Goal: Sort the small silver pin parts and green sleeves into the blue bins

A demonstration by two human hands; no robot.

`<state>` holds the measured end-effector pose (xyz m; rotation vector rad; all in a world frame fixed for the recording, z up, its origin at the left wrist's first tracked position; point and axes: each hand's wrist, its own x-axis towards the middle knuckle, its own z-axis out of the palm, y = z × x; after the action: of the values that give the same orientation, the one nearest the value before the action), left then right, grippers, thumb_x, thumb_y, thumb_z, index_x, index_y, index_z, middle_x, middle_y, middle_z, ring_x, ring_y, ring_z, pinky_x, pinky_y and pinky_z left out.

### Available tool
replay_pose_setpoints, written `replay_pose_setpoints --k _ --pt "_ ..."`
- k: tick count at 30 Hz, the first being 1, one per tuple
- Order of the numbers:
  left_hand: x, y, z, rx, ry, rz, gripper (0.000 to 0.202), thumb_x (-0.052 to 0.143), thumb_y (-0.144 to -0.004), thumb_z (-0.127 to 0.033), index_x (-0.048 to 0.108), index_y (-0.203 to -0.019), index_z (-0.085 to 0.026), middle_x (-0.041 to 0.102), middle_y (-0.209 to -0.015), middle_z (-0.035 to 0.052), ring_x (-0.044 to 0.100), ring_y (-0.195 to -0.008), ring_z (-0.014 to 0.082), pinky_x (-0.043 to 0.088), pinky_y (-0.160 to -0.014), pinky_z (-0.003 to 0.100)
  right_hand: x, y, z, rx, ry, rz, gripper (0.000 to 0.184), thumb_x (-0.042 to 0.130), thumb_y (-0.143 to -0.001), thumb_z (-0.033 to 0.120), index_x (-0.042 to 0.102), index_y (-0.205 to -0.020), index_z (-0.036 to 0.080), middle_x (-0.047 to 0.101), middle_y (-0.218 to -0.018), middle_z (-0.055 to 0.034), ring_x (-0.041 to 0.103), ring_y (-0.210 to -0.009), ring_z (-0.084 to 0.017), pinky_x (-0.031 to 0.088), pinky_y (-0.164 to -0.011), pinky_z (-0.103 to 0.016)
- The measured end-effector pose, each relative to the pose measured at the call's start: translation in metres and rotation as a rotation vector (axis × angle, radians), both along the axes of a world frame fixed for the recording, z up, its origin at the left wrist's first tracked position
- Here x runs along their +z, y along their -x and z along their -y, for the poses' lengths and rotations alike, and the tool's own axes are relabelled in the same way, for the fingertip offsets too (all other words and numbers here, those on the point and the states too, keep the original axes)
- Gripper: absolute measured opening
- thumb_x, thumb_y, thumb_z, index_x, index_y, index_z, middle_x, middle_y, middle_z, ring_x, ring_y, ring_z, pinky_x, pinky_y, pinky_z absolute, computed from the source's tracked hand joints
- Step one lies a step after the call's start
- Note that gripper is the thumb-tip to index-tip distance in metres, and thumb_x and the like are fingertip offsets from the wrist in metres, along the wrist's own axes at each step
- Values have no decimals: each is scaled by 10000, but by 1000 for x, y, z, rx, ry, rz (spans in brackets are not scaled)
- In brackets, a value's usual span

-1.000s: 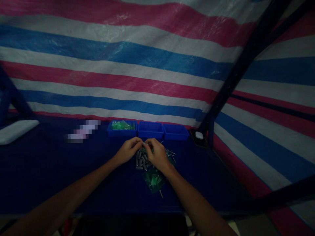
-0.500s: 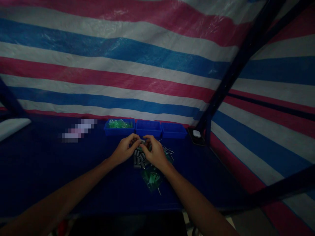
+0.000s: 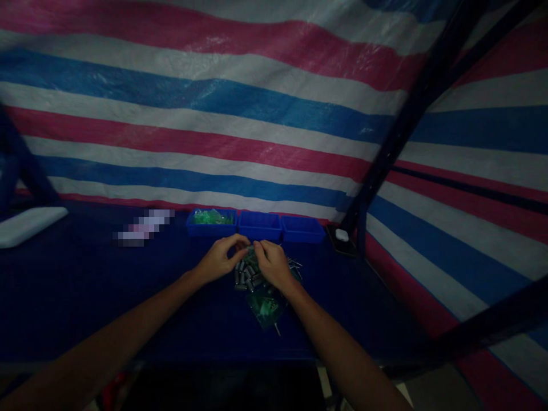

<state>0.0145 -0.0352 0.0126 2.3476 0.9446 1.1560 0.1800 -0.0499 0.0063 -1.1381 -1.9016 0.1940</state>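
Along the far side of the table (image 3: 171, 319), a left bin (image 3: 212, 230), a middle bin (image 3: 260, 234) and a right bin (image 3: 303, 235) are lined up, with a case (image 3: 342, 234) placed farther right. Nearer, cylinders (image 3: 245, 277) are heaped, pins (image 3: 295, 264) being scattered to their right and a bag (image 3: 264, 309) laid on their near side.

The flat dark-blue worktop (image 3: 171, 325) carries small, shiny grey cylinders (image 3: 242, 276) between the left grip (image 3: 219, 260) and right grip (image 3: 274, 264), a translucent green packet (image 3: 266, 308) this side of both, three rectangular blue plastic bins (image 3: 259, 233) beyond, and a flat white slab (image 3: 34, 224) well leftward.
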Motion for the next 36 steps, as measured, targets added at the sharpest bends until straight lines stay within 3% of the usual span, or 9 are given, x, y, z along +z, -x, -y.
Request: replay_pose_setpoints --k 4,7,12,16,20,25,29,32,36 --pt "1 -1 1 65 31 -35 188 414 -852 -323 506 -932 -179 602 -751 -3 568 -695 132 412 -666 250 -2 1 2 26 62 -20 248 419 -865 352 538 -728 183 497 -608 28 455 -563 -101 304 -542 -209" --pt "1 -1 1 38 103 -8 199 365 -871 -338 470 -919 -176 582 -703 -13 561 -649 128 404 -616 240 -3 4 4 33 34 -57 182 490 -820 339 553 -902 189 528 -674 23 486 -607 -114 355 -583 -217" --pt "-2 1 -7 49 142 -7 252 312 -883 -354 462 -975 -174 565 -663 -21 550 -623 128 394 -611 246 2 7 -8 -22 -81 40 138 475 -820 278 570 -851 183 547 -781 -15 522 -714 -128 393 -664 -230" --pt "-3 13 -14 212 89 -255 329 417 -820 -439 532 -1012 -198 614 -796 23 550 -800 189 377 -690 301 14 -7 -34 -248 -86 185 142 500 -805 291 586 -852 189 559 -857 -38 540 -799 -153 405 -702 -248" --pt "-3 25 -18 281 111 -511 345 492 -754 -502 584 -953 -236 626 -871 32 518 -917 245 339 -755 367 17 -22 -59 -546 50 244 181 458 -835 302 580 -906 190 566 -940 -70 560 -812 -177 413 -663 -269" --pt "-5 26 -19 272 189 -603 279 426 -806 -443 608 -901 -254 632 -856 24 548 -887 225 327 -749 355 11 -19 -69 -638 177 222 194 448 -840 314 572 -929 194 563 -968 -80 574 -838 -197 422 -658 -288" --pt "-1 28 -18 238 168 -632 300 420 -808 -443 611 -973 -280 620 -903 32 547 -917 221 327 -756 348 9 -18 -63 -608 148 180 259 498 -809 321 546 -1019 177 552 -1022 -98 561 -890 -213 428 -680 -293" --pt "1 31 -19 221 179 -657 351 490 -745 -515 611 -984 -288 609 -933 30 541 -935 232 336 -769 345 4 -24 -51 -442 90 152 224 495 -813 317 570 -971 176 565 -981 -80 559 -849 -183 422 -717 -279" --pt "-2 29 -22 302 177 -652 309 443 -779 -464 621 -907 -247 615 -926 36 546 -913 227 344 -772 356 -6 -23 -34 -260 64 112 150 482 -818 267 600 -833 175 578 -818 -36 540 -744 -147 402 -712 -258"
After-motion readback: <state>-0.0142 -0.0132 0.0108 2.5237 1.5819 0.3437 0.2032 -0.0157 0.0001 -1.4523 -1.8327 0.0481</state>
